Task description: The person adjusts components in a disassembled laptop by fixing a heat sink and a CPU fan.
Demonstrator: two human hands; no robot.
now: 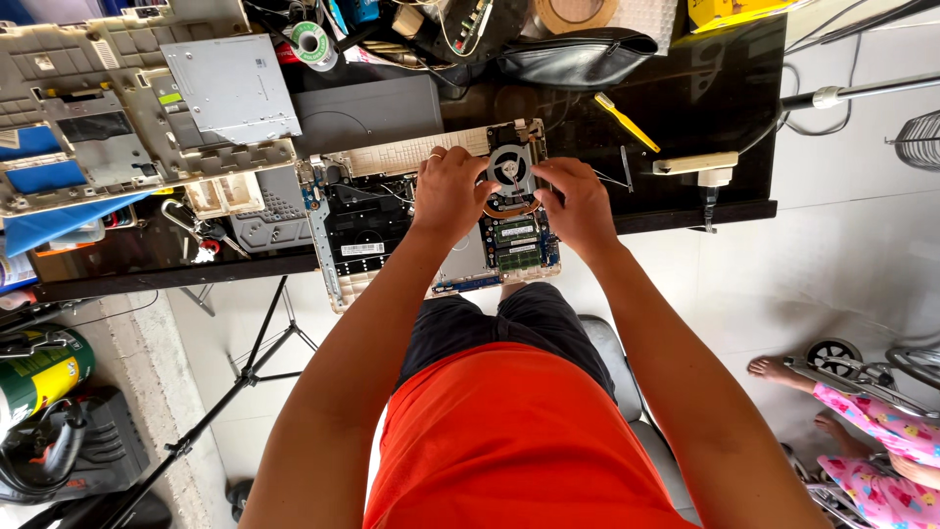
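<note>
Both hands, left [452, 192] and right [578, 201], seemingly pinch the cooling fan [511, 168] inside the opened laptop [392, 230] overhanging the desk edge [685, 217].

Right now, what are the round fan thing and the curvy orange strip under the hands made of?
The fan looks like black moulded plastic, matte, with thin blades around a hub. The curved strip beside it looks like copper: bare reddish-orange metal with a dull shine. Both hands, left and right, touch this part, hiding some of it.

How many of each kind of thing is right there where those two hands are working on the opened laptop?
Hands: 2, left hand and right hand
Cooling fan: 1
Green memory sticks: 2
Opened laptop base: 1
Yellow toothbrush: 1
Total: 7
</note>
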